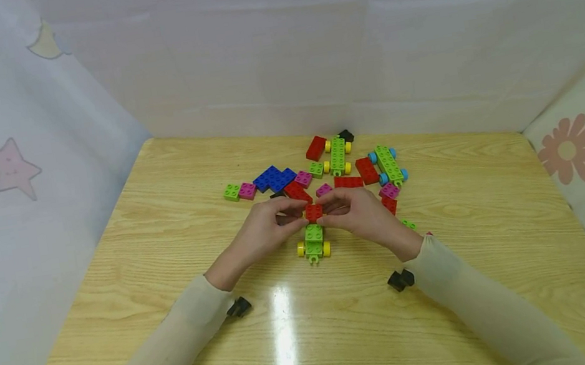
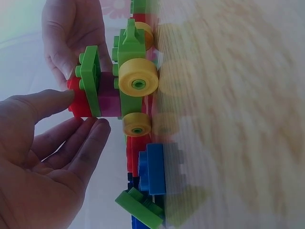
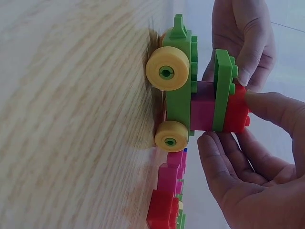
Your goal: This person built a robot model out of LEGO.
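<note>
Two hands meet at a little red block (image 1: 314, 212). The left hand (image 1: 270, 220) pinches it from one side and the right hand (image 1: 356, 214) pinches it from the other — on each hand, the thumb and fingers are just a small bit apart, holding the red block. It sits on top of a flat green block (image 3: 221, 90), and that sits on a purple block (image 3: 202, 107). Under them all is a green car base (image 3: 178, 102) with yellow wheels (image 3: 167, 68), standing on the wooden counter (image 1: 211, 358).

Past the hands are more toys: blue blocks (image 1: 269, 178) toward the left, another car base (image 1: 337, 153) with yellow wheels too, and a blue-wheeled car base (image 1: 388, 165) on the right — with red bricks (image 1: 366, 171) and pink bricks (image 1: 304, 179) lying near them
</note>
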